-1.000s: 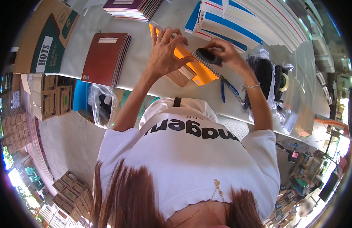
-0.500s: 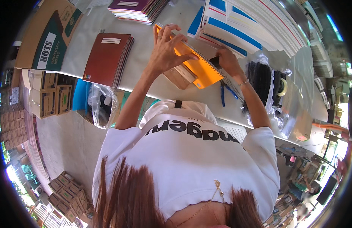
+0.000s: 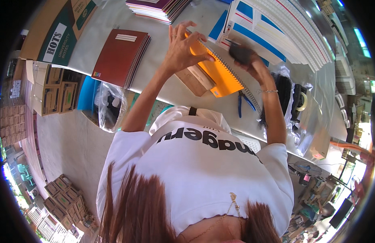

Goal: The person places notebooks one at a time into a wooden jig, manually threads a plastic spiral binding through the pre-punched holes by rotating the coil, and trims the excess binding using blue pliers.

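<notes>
An orange notebook (image 3: pixel 225 81) leans across a wooden block (image 3: pixel 197 80) on the table. My left hand (image 3: pixel 180 50) grips its upper end, thumb on the orange cover and fingers over the far edge. Along the notebook's right edge runs a dark spiral wire coil (image 3: pixel 252 97), whose loose end trails past the lower corner. My right hand (image 3: pixel 258 71) is closed round a dark, motion-blurred object (image 3: pixel 241 54) with a thin tip, apart from the notebook; its kind cannot be made out. Blue-handled pliers (image 3: pixel 245 104) lie beside the coil, below my right hand.
Brown-red spiral notebooks (image 3: pixel 120 56) lie stacked at the left, beside a cardboard box (image 3: pixel 53 36). A purple-topped stack (image 3: pixel 159 10) stands at the back. Ruled sheets with blue strips (image 3: pixel 276 28) fill the back right. Black coils (image 3: pixel 281 91) and a tape roll (image 3: pixel 302 101) lie right.
My right hand has lifted away from the coil edge, bringing the dark object upward. My left hand keeps its hold on the notebook. The whole view has shifted slightly.
</notes>
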Motion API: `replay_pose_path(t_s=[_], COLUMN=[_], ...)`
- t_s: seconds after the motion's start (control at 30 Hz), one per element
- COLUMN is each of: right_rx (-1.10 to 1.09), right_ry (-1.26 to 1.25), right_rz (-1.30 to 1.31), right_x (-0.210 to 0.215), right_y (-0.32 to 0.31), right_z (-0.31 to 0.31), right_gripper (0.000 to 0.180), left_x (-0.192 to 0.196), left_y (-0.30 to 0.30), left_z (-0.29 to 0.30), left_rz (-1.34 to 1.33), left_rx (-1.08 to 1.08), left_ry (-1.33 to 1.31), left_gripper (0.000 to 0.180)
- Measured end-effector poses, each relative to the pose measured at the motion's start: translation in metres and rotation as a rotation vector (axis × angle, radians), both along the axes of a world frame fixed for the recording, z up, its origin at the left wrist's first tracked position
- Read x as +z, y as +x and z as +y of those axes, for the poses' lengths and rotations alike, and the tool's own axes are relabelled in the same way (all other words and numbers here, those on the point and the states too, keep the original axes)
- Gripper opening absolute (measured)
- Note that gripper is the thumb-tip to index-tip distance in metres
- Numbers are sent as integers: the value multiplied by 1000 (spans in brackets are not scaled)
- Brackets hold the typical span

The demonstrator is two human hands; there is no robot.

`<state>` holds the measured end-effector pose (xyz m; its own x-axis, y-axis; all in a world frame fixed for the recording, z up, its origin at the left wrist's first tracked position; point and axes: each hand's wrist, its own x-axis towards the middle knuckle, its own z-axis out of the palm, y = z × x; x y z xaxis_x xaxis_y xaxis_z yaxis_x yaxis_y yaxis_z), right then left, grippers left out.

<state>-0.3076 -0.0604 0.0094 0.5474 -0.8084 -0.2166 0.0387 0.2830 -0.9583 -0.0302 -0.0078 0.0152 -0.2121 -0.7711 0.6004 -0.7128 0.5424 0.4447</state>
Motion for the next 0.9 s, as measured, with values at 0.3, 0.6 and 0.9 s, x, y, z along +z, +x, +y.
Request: replay_pose_path(t_s=[0.3, 0.6, 0.9], right_rx=[-20, 158, 158], right_ry=[-442, -634, -446], right_rz=[544, 831, 478], right_x=[-39, -33, 6], right_y=[-2, 15, 42], right_z=[-1, -10, 0], right_gripper=[24, 20, 23], left_x=[-13, -19, -11], left_y=[10, 15, 20], left_z=[-19, -25, -23], left_rz=[69, 67, 157], left_rx=[-47, -129, -150], left_ry=[19, 32, 76], left_gripper=[60, 57, 61])
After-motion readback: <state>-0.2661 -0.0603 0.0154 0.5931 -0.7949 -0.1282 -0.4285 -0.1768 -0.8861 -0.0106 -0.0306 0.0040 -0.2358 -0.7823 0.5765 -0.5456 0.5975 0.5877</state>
